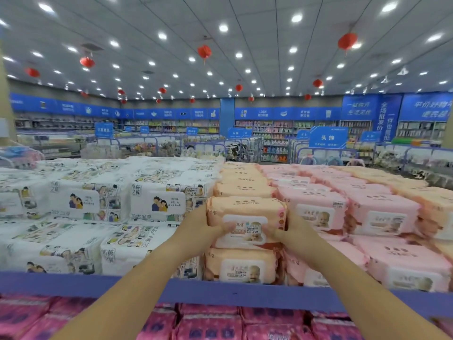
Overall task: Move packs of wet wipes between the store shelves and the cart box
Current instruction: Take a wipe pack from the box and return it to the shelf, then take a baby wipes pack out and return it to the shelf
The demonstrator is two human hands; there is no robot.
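Both hands hold one peach-coloured soft plastic pack of wet wipes [246, 212], with a white flip lid and price sticker, just right of the frame's centre. It is the top pack of the front stack on the purple-edged store shelf [220, 292]. The left hand [202, 229] clamps its left end and the right hand [295, 233] its right end. Both thumbs press on the lid face, while the other fingers curl round the ends, mostly hidden.

Whether the pack is going in or coming out cannot be told. Either way it probably pays to keep it level and squeeze evenly, since the soft wrap will likely buckle under a one-sided grip. Moving it straight toward or away from the person should spare the neighbours.

It appears to rest on a second peach pack [241, 268]. White cartoon-printed packs [157, 204] crowd it at centre-left and pale pink packs [316, 212] press close at centre-right, so the ends have little room. Magenta packs [208, 325] fill the lower shelf along the bottom edge. The cart box is not in view.
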